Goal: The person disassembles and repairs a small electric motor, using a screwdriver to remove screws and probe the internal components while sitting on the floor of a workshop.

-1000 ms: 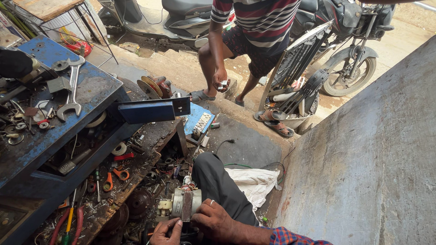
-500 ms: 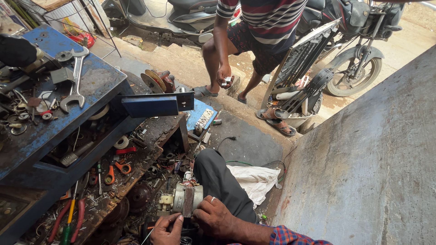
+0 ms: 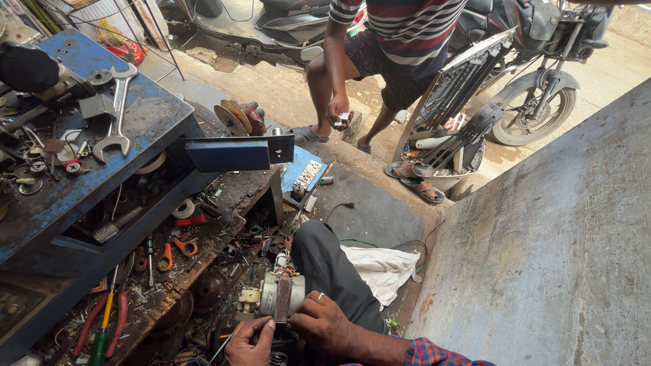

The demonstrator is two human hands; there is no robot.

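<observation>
Bottom frame edge cuts off both forearms; the left hand shows only partly, and what lies under it is too dark to read. Its fingers are curled, pinching a thin metal probe near the motor's lower end. Right hand, ring on one finger, has its fingers wrapped over the small grey electric motor, which rests by the person's dark-trousered knee, just off the low cluttered shelf's right corner. Motor's far side is hidden by the hand.

Around: blue surface at the left with a big open-end spanner near its right edge; orange pliers on the shelf below; white rag on the floor. A second person's hand holds a small object, unclear what. Motorcycle behind.
</observation>
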